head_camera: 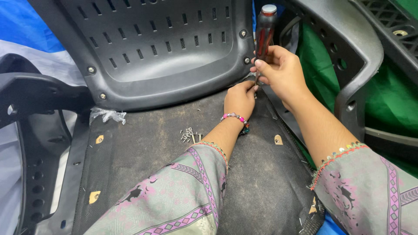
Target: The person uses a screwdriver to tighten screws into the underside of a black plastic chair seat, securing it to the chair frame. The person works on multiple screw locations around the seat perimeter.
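My right hand (281, 69) grips the red and black handle of a screwdriver (264, 30), held upright with its tip down at the lower right corner of a black slotted plastic chair shell (156, 48). My left hand (241, 98) pinches at the tip, fingers closed around the spot where it meets the dark fabric underside of the chair seat (174, 143); what it pinches is hidden. A beaded bracelet (237, 118) sits on my left wrist.
A small pile of loose screws (188, 135) lies on the fabric near my left forearm. Black armrests stand at the left (35, 95) and right (348, 56). Green cloth (392, 95) lies at the right, blue and white sheeting (26, 35) at the left.
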